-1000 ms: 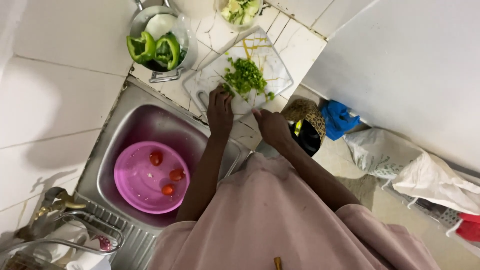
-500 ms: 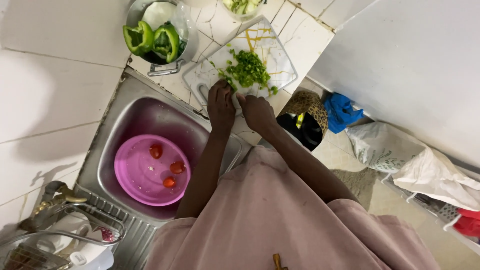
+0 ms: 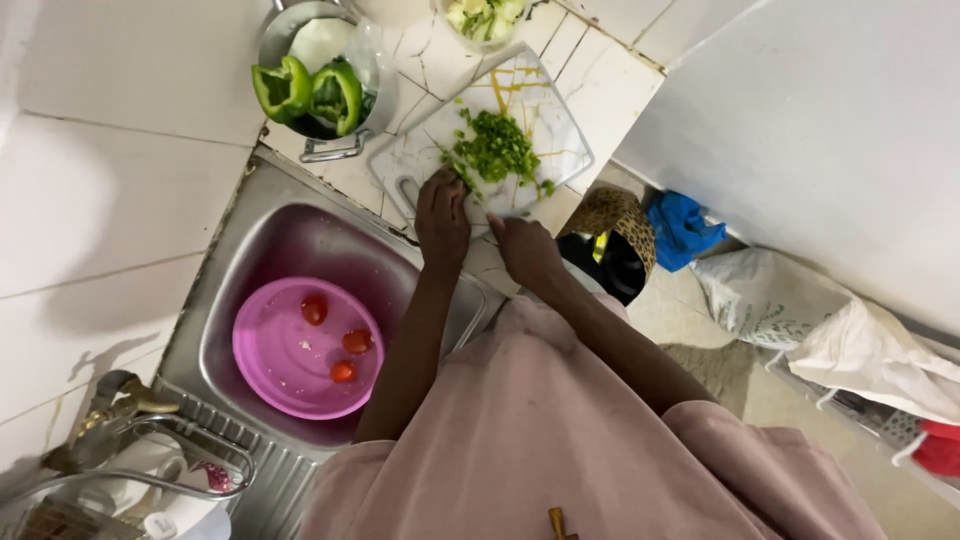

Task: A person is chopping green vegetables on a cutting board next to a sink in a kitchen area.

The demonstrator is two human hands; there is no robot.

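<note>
I see my left hand (image 3: 442,222) resting on the near edge of the white cutting board (image 3: 545,110), fingers curled down at the pile of chopped green pepper (image 3: 495,152); whether they grip anything I cannot tell. My right hand (image 3: 527,250) sits just beside it at the board's near edge, fingers half closed, grip unclear. The board lies on the tiled bench, its long axis running diagonally away from the sink (image 3: 260,235), handle end nearest the sink.

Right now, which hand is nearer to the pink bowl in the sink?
Left. The left hand rests on the cutting board's near edge, above the pink bowl. The right hand is further right, off the board's corner.
</note>
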